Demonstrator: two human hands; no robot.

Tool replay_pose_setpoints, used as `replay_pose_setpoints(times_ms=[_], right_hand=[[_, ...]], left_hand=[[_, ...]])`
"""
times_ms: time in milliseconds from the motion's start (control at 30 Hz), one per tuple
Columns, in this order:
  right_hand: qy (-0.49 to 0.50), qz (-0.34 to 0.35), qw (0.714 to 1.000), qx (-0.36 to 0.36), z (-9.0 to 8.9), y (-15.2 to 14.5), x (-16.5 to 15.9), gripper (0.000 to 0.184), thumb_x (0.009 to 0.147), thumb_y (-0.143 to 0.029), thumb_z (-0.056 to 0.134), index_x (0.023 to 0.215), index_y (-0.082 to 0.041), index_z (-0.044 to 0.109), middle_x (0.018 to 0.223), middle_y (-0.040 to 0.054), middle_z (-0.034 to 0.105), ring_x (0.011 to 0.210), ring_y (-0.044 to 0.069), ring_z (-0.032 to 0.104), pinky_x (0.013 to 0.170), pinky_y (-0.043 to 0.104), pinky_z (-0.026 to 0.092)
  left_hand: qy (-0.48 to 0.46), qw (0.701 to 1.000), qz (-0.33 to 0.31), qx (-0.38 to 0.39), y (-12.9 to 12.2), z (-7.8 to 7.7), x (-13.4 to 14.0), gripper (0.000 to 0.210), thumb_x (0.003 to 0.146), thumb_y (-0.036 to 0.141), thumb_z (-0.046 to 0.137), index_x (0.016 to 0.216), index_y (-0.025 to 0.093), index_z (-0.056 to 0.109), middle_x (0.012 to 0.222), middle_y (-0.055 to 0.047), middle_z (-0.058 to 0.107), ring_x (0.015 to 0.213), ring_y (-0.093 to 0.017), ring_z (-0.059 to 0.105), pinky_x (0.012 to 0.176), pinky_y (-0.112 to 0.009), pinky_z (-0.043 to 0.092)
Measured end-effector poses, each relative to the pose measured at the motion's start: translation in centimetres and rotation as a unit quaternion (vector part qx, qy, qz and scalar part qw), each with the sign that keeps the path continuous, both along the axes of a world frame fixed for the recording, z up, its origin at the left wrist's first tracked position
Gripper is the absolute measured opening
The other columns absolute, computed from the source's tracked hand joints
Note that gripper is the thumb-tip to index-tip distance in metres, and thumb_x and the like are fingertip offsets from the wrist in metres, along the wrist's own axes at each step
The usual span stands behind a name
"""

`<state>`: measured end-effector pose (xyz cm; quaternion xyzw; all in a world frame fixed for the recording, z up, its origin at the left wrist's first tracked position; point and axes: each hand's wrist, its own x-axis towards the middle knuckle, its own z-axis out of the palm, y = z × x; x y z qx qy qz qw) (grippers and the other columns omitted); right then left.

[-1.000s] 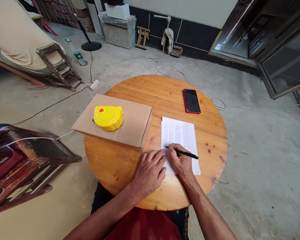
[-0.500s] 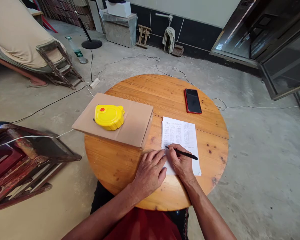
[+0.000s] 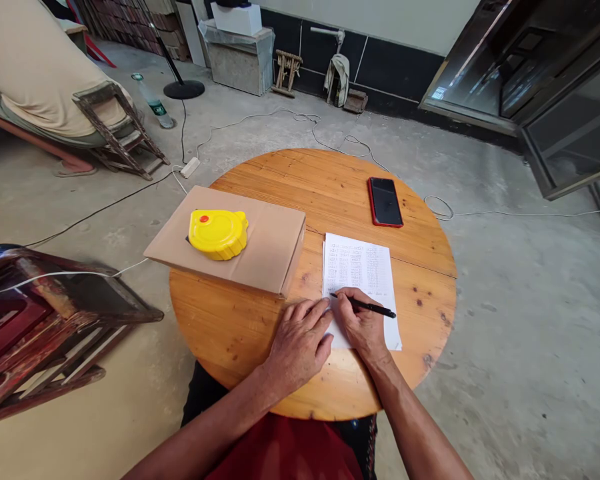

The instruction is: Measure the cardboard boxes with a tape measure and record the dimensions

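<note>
Sheets of white paper (image 3: 359,263), with columns of small handwriting on the upper part, lie on a round wooden table (image 3: 420,300). My right hand (image 3: 364,327) rests on the lower part of the paper, its fingers closed around a black pen (image 3: 373,308). The pen's writing end is at the left part of the sheet, just under the written lines. My left hand (image 3: 301,340) lies flat with fingers stretched out, partly on the table, its fingertips on the paper's left edge. Both hands cover some of the sheet.
On the table's left stands a cardboard box (image 3: 275,243) with a yellow tape measure (image 3: 217,233) on top. A phone in a red case (image 3: 385,202) lies toward the back right. A wooden chair (image 3: 55,320) is at left; a person (image 3: 55,73) sits beyond. Cables cross the floor.
</note>
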<state>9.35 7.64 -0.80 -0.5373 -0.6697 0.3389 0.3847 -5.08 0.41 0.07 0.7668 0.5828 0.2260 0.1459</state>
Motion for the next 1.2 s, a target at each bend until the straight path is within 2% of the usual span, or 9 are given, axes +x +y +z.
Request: replay_pose_setpoints(times_ms=[500,833,1200], right_hand=[[0.033,-0.029,0.999,0.001,-0.57,-0.05,0.17,0.019,0.088,-0.030,0.056,0.082,-0.018,0.068,0.068,0.0019,0.068,0.061,0.016,0.060,0.057,0.026,0.048],[0.013,-0.024,1.000,0.010,-0.02,-0.15,-0.11,0.019,0.088,-0.028,0.055,0.080,-0.017,0.068,0.067,0.0012,0.067,0.057,0.014,0.058,0.056,0.025,0.047],[0.030,-0.023,0.999,0.002,-0.46,-0.14,0.16,0.019,0.088,-0.030,0.056,0.082,-0.018,0.069,0.067,0.0014,0.068,0.058,0.015,0.059,0.056,0.025,0.048]], left_hand=[[0.006,1.000,0.003,0.003,0.06,-0.16,0.01,0.038,0.088,0.022,0.058,0.126,0.020,0.057,0.141,-0.004,0.056,0.123,-0.026,0.047,0.099,-0.045,0.040],[0.002,1.000,0.005,-0.001,0.02,-0.12,0.01,0.039,0.088,0.023,0.059,0.126,0.021,0.057,0.140,-0.003,0.056,0.123,-0.026,0.047,0.100,-0.045,0.040],[0.005,1.000,0.004,0.003,0.07,-0.22,0.04,0.039,0.088,0.023,0.058,0.126,0.020,0.057,0.141,-0.004,0.056,0.123,-0.026,0.047,0.099,-0.045,0.040]])
